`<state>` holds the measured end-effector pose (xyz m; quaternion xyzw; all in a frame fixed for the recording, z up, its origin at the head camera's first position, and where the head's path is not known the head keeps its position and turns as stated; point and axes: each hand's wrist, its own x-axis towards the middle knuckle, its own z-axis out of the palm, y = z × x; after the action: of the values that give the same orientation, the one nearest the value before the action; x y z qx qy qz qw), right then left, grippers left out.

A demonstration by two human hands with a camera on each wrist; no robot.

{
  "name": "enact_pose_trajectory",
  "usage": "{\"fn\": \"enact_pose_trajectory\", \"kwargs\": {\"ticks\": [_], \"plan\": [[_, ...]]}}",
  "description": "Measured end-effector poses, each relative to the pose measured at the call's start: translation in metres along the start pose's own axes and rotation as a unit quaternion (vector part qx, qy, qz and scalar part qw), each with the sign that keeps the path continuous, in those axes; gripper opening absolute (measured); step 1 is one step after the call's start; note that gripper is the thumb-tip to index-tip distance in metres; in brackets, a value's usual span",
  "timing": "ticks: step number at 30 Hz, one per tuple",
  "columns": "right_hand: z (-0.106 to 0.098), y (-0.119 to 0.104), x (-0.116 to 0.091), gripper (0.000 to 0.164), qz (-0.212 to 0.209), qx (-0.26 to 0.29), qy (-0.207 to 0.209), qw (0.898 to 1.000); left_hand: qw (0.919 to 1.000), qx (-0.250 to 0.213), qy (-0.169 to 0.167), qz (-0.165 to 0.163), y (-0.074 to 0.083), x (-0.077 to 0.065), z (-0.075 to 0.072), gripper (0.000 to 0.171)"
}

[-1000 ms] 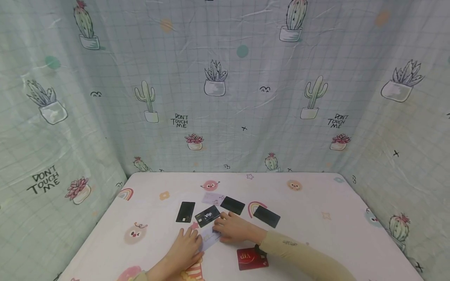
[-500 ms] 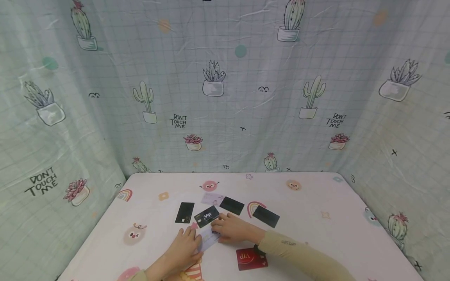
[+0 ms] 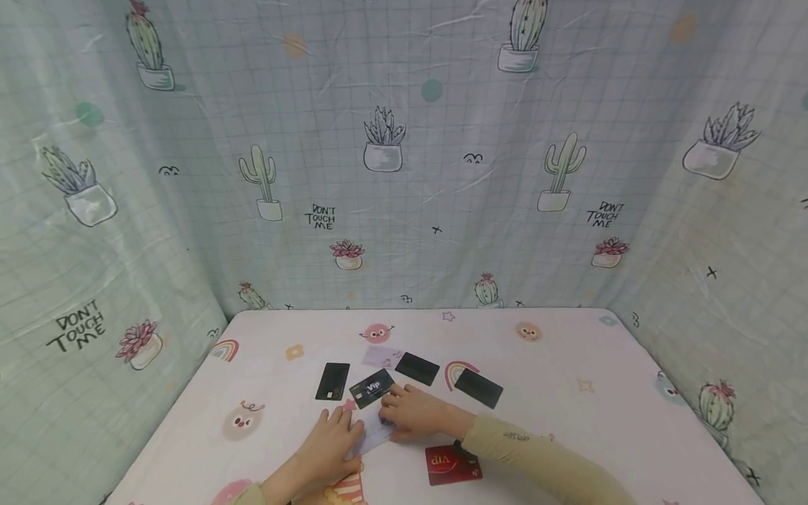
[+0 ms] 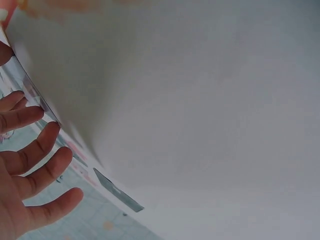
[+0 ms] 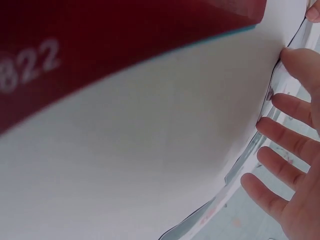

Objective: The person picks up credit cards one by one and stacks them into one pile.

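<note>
A pale purple card [image 3: 371, 438] with print on it lies between the two hands at the front middle of the table in the head view. My left hand [image 3: 330, 443] holds its left end between thumb and fingertips. At its right end my right hand [image 3: 413, 412] grips it, covering part of it. The left wrist view shows the card [image 4: 27, 85] nearly edge-on beside the left fingers [image 4: 40, 145]. In the right wrist view, thumb and index finger [image 5: 292, 107] lie at the card's edge, the other fingers spread. A black VIP card [image 3: 372, 388] lies just beyond.
A red VIP card [image 3: 452, 465] lies by the right wrist, partly behind it. Beyond the hands are a black card with a chip [image 3: 332, 381], two plain black cards [image 3: 417, 369] and another pale purple card [image 3: 381, 356]. Patterned curtains [image 3: 404, 189] surround the white table [image 3: 536, 393].
Both hands stay at the pale purple card. The right fingers have shifted slightly over its right end, hiding a bit more. The other cards keep their places.
</note>
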<state>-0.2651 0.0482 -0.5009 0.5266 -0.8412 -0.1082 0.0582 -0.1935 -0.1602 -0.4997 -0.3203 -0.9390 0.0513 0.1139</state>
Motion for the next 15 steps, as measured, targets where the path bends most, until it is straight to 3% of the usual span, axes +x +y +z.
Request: {"fn": "enact_pose_trajectory", "kwargs": {"ticks": [6,15], "plan": [[-0.003,-0.003,-0.002,0.039,-0.002,0.008,-0.009,1.0,0.9998,0.017,0.005,0.012,-0.002,0.0,0.003,0.045],[-0.006,-0.004,0.0,0.039,0.008,0.056,-0.017,0.998,0.997,0.035,0.044,0.053,-0.01,0.002,0.008,0.041]]}}
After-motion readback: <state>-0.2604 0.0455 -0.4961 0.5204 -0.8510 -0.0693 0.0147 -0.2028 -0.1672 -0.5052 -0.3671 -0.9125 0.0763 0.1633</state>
